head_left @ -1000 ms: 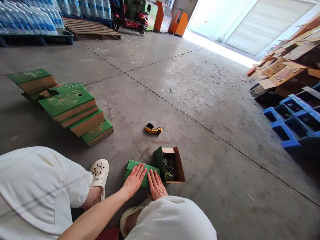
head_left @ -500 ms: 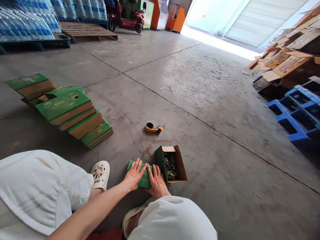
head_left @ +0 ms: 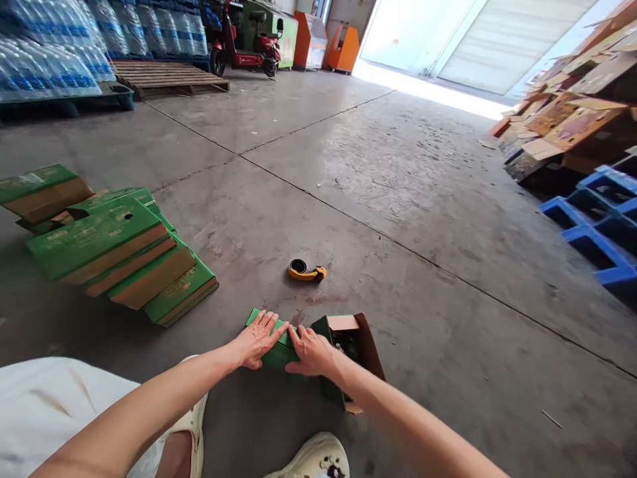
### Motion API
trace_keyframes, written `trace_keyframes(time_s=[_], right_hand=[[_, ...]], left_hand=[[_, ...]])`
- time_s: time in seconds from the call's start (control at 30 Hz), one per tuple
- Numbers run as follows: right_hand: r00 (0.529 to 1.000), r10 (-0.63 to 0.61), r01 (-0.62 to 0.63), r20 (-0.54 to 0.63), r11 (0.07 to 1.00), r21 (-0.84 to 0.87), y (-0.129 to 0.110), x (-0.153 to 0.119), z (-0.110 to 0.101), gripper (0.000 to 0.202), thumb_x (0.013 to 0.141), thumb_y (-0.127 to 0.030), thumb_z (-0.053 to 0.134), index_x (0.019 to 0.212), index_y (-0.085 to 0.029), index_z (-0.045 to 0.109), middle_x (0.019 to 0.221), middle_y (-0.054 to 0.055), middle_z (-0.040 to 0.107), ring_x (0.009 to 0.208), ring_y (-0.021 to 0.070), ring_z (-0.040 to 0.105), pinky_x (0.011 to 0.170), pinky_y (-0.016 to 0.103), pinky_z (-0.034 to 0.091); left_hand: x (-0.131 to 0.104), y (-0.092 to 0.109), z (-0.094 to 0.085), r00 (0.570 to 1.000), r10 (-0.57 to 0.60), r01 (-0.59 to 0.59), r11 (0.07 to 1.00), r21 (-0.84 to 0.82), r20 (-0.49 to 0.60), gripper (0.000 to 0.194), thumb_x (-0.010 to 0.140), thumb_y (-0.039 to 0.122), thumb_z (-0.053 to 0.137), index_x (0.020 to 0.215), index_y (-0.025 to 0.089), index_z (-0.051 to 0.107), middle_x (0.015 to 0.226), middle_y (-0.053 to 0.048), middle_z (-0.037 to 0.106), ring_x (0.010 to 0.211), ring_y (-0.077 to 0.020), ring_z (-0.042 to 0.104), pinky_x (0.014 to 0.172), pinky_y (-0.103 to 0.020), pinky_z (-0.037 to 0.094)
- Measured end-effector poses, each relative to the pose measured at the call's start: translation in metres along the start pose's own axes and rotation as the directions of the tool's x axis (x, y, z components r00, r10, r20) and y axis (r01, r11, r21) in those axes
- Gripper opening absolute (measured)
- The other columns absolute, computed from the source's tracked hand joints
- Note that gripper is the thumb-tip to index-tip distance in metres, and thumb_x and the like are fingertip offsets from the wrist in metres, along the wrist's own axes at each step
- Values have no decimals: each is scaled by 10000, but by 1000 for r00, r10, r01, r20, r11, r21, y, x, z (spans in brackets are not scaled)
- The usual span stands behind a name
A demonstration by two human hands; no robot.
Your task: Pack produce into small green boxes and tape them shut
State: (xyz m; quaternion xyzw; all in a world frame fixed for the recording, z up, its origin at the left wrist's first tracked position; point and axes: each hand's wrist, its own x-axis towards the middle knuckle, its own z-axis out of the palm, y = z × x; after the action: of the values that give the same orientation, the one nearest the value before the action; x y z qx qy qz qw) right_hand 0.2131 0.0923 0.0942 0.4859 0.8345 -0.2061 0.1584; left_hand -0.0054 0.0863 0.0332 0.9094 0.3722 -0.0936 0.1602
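Head view: your left hand [head_left: 256, 338] is pressing flat on the closed green box [head_left: 277, 357], fingers extended and slightly spread, gripping nothing. Your right hand [head_left: 309, 352] is lying on the same box, its fingers extended, thumb apart, also without a grip; the two hands are nearly meeting. The green box is sitting on the concrete floor [head_left: 428, 318], just left of the open box [head_left: 371, 348], which is holding dark contents. Beyond them, the orange tape dispenser [head_left: 307, 272] is lying on the floor.

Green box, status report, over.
Left hand, right hand palm-down on green box. Open box close beside it, right. Tape dispenser beyond, untouched.
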Motion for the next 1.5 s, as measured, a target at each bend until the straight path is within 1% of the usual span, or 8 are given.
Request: trace_keyframes(time_s=[0.13, 0.3, 0.47, 0.63, 1.0, 1.27, 1.37, 1.5], right_hand=[[992, 130, -130, 8, 988, 85, 32, 84, -36, 369, 980, -451, 681, 1233, -188, 731, 1157, 178, 791, 1121, 342, 751, 976, 382, 556], [928, 370, -348, -50, 905, 243, 60, 183, -36, 613, 1091, -331, 476, 1634, -88, 326, 1394, 269, 677, 1267, 315, 687, 1018, 368, 504], [861, 508, -467, -5, 795, 387, 76, 207, -7, 663, 1099, -411, 486, 1659, -131, 267, 1295, 249, 728, 1199, 326, 720, 965, 393, 512], [793, 607, -527, -56, 729, 437, 82, 198, 7, 472, 1100, -564, 421, 1358, -220, 614, 1248, 179, 743, 1176, 311, 714, 976, 392, 502], [664, 732, -582, -151, 634, 509, 61, 160, 3, 335, 1045, -330, 489, 1051, -163, 779, 1027, 162, 810, 975, 276, 752, 809, 301, 514], [821, 456, -284, -344, 848, 447, 29, 57, -54, 334, 1019, -404, 576, 793, -194, 704, 753, 27, 760, 689, 152, 668, 652, 224, 402], [888, 180, -63, -423, 959, 276, 4, 0, -41, 350, 1052, -365, 553, 755, -205, 642, 716, 13, 719, 643, 148, 652, 621, 242, 375], [927, 77, -91, -367, 996, -20, -38, -30, 3, 152, 1023, -214, 584, 903, -200, 677, 842, 38, 741, 607, 152, 676, 576, 252, 391]], left_hand=[[9, -2, 2, 1000, -18, 18, 1000, 3, -2, 1392, 612, 405, 935, 1704, 188, 100, 1713, -296, 246, 1609, -465, 191, 1276, -682, 83], [10, -3, 0, 999, -20, 21, 999, -41, 34, 1361, 661, 420, 911, 1713, 224, 70, 1702, -281, 277, 1586, -465, 247, 1274, -692, 68], [14, -12, 0, 998, 26, -22, 997, -80, 52, 1340, 686, 446, 860, 1717, 237, 29, 1718, -250, 248, 1568, -476, 252, 1278, -681, 64], [9, -31, -5, 991, 112, -108, 992, -70, 70, 1350, 630, 397, 882, 1713, 249, 90, 1694, -240, 290, 1535, -478, 298, 1265, -698, 99], [-52, -92, -51, 963, 269, -269, 962, -35, -8, 1389, 514, 278, 924, 1692, 296, 189, 1649, -197, 380, 1511, -444, 357, 1281, -646, 126], [-39, -66, -1, 986, 136, -144, 986, -80, -95, 1316, 546, 367, 925, 1667, 227, 250, 1591, -236, 400, 1468, -453, 377, 1258, -675, 150], [-25, -53, 12, 988, 111, -119, 990, -77, -108, 1249, 572, 402, 921, 1642, 192, 311, 1615, -251, 376, 1490, -453, 358, 1274, -657, 119], [-26, -53, 23, 984, 60, -72, 995, -71, -166, 1168, 670, 557, 864, 1619, 97, 363, 1640, -280, 374, 1541, -433, 318, 1305, -611, 49]])
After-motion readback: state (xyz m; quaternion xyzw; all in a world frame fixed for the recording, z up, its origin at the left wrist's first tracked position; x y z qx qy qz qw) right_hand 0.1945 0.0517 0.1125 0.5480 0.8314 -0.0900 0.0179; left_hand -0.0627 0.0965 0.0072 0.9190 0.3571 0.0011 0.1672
